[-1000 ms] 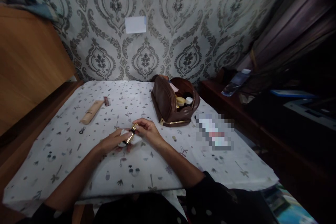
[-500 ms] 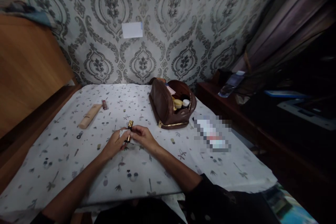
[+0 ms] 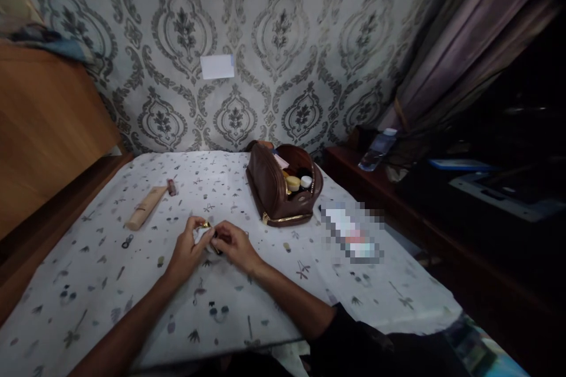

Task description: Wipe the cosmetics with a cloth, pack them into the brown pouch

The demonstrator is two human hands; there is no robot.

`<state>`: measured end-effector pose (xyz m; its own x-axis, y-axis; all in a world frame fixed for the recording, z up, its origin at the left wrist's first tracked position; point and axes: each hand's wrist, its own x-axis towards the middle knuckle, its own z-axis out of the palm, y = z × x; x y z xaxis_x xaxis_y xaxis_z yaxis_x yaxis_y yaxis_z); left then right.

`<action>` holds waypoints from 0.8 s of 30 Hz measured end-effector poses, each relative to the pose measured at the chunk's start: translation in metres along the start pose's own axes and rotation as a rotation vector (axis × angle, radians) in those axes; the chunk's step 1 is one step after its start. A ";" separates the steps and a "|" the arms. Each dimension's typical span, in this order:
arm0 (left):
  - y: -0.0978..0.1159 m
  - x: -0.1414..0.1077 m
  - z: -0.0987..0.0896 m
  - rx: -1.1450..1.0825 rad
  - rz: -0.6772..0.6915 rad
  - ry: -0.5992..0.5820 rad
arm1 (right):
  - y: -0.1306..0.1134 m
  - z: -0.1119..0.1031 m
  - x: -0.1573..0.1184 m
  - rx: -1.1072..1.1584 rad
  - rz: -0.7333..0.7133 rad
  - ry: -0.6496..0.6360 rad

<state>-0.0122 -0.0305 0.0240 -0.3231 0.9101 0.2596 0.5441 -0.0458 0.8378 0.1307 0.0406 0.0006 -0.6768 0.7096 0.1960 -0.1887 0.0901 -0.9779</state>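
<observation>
My left hand [image 3: 188, 247] is closed around a small gold-and-black lipstick tube [image 3: 206, 225] and a white wipe or tissue [image 3: 198, 235]. The tube's gold end peeks out past the fingers, while its middle is mostly hidden. My right hand [image 3: 234, 244] pinches the tube near its lower end, its fingers touching those of the left hand. Both hands are low over the patterned white cloth [image 3: 265, 283]. Beyond them to the left lie a beige squeeze tube [image 3: 145, 208] and a small pinkish-brown item [image 3: 171, 187].
An unzipped brown toiletry bag [image 3: 269, 188] with several jars stands at the back right. Right of it lies a pixelated item [image 3: 351, 232]. A clear bottle [image 3: 378, 149] rests on the dark ledge at right, and a wooden cabinet [image 3: 53, 112] borders the left.
The lipstick tube has tilted and is more covered by the fingers, with the white wipe showing more at the left hand. The camera view has shifted slightly; bag and squeeze tube stay put.
</observation>
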 end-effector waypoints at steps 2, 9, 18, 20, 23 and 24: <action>-0.002 0.000 0.000 0.010 -0.005 -0.020 | -0.002 0.000 -0.002 -0.044 -0.007 -0.014; -0.001 -0.001 0.000 0.097 0.043 -0.051 | -0.007 -0.001 -0.006 -0.180 -0.034 -0.086; -0.005 0.008 -0.005 -0.110 -0.077 0.022 | 0.004 0.004 -0.006 -0.336 0.021 -0.004; -0.005 0.008 -0.006 -0.224 -0.178 -0.003 | 0.004 0.002 -0.006 -0.188 0.078 -0.030; 0.004 0.006 -0.009 -0.334 -0.272 -0.036 | 0.005 -0.001 -0.004 0.059 0.144 -0.074; 0.009 0.006 -0.010 -0.332 -0.276 -0.043 | 0.005 -0.002 -0.003 0.120 0.160 -0.091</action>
<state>-0.0175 -0.0300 0.0376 -0.3853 0.9228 -0.0106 0.1608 0.0784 0.9839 0.1330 0.0401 -0.0050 -0.7656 0.6414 0.0501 -0.1534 -0.1065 -0.9824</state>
